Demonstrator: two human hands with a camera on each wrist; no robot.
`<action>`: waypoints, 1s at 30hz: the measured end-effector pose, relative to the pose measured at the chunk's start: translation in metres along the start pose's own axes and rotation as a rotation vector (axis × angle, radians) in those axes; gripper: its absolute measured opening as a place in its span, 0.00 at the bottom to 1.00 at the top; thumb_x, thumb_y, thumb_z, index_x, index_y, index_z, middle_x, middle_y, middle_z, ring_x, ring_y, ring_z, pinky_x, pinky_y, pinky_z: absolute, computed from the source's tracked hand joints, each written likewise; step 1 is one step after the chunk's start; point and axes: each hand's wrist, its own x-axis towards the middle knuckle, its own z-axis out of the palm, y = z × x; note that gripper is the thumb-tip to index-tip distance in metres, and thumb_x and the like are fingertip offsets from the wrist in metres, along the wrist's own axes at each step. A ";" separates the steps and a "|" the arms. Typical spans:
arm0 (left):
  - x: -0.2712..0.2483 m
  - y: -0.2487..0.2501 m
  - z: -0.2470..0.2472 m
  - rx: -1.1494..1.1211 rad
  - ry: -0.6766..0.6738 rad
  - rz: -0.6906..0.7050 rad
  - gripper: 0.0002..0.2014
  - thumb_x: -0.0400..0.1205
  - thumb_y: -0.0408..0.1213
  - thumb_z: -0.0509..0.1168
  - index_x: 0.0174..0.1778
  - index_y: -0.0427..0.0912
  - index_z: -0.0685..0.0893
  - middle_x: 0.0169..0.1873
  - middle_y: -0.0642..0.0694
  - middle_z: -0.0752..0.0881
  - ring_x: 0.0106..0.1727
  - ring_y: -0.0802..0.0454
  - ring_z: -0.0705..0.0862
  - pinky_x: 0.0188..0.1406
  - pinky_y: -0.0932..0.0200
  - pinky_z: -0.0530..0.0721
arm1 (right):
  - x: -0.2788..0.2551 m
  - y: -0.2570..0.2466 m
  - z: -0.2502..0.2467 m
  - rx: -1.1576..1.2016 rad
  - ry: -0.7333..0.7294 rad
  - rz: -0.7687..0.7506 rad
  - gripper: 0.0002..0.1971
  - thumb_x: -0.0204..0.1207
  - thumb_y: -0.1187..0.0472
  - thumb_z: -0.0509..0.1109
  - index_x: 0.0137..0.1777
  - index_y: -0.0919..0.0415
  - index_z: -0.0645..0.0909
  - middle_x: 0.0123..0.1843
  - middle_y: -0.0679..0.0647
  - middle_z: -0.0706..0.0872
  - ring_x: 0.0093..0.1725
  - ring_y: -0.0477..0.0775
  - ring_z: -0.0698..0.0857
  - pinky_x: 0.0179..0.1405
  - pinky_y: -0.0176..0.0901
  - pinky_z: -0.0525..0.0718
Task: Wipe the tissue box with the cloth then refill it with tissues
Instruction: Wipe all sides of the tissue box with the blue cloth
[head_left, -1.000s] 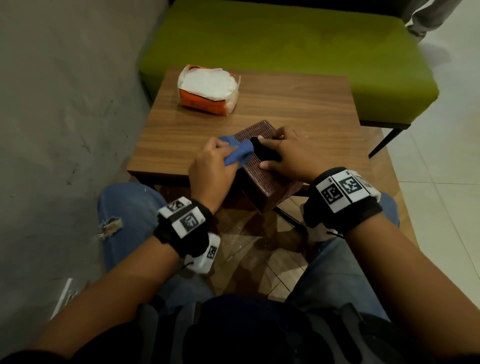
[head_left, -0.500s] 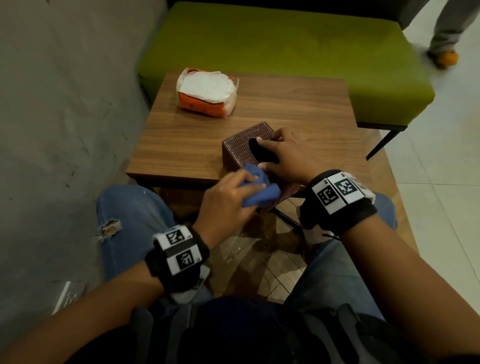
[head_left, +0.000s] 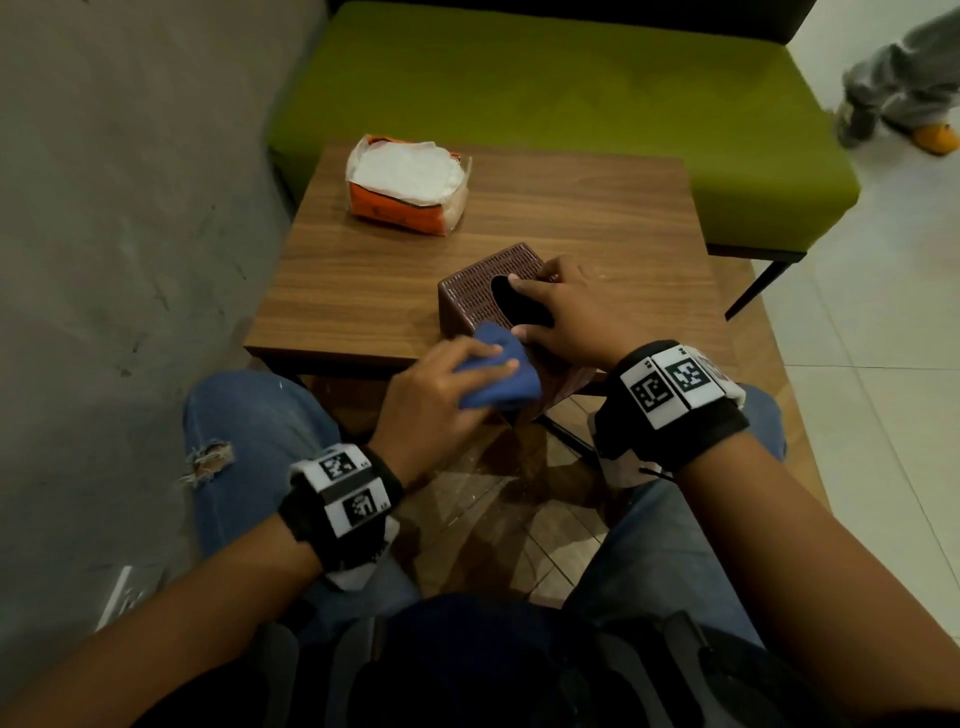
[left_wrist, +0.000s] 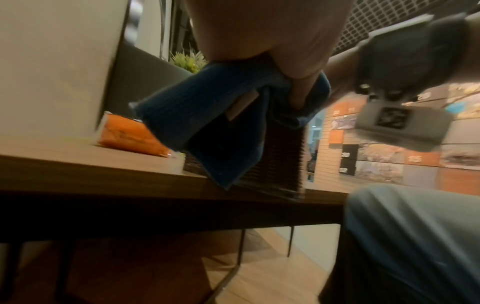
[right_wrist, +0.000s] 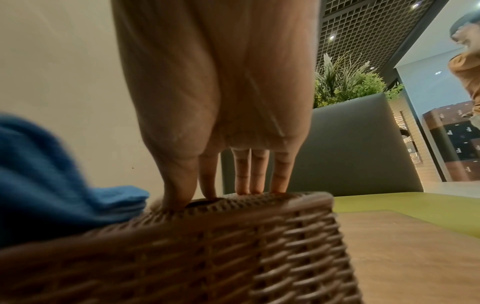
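Note:
A brown wicker tissue box (head_left: 470, 291) stands at the near edge of the wooden table (head_left: 363, 291), its dark top opening showing. My right hand (head_left: 566, 312) rests on the top of the tissue box (right_wrist: 207, 246) with straight fingers (right_wrist: 255, 174) pressing down beside the opening. My left hand (head_left: 441, 384) grips a folded blue cloth (head_left: 504, 384) and holds it against the box's near left corner. In the left wrist view the cloth (left_wrist: 207, 123) hangs down over the box's side (left_wrist: 280, 160). An orange pack of white tissues (head_left: 408, 184) lies at the table's far left.
A green bench (head_left: 519, 78) runs behind the table, and a grey wall (head_left: 130, 208) is close on the left. My knees in jeans (head_left: 249, 431) sit under the table's near edge. A person's legs (head_left: 904, 88) pass at the far right.
My left hand has drawn the cloth from the box's top left down toward me to its near corner. The right hand has stayed on the box's top.

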 end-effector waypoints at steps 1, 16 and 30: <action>0.007 -0.010 -0.005 -0.015 0.025 -0.090 0.18 0.76 0.35 0.67 0.63 0.47 0.84 0.59 0.44 0.82 0.56 0.47 0.82 0.49 0.47 0.85 | 0.000 0.000 0.001 0.008 -0.006 0.000 0.34 0.79 0.48 0.71 0.83 0.50 0.64 0.78 0.61 0.66 0.77 0.63 0.63 0.75 0.52 0.65; 0.085 -0.056 -0.082 -1.392 0.333 -0.855 0.13 0.79 0.29 0.59 0.60 0.32 0.77 0.49 0.40 0.84 0.48 0.50 0.86 0.55 0.58 0.85 | -0.034 -0.007 0.032 -0.033 0.059 0.112 0.55 0.71 0.27 0.63 0.87 0.58 0.41 0.88 0.59 0.40 0.87 0.59 0.40 0.83 0.69 0.39; 0.076 -0.057 -0.032 -0.270 -0.266 -0.158 0.22 0.73 0.42 0.59 0.62 0.40 0.81 0.72 0.39 0.71 0.73 0.47 0.71 0.75 0.53 0.67 | -0.025 0.018 0.022 0.040 0.085 0.003 0.53 0.67 0.39 0.76 0.86 0.52 0.50 0.88 0.50 0.47 0.87 0.51 0.46 0.84 0.59 0.41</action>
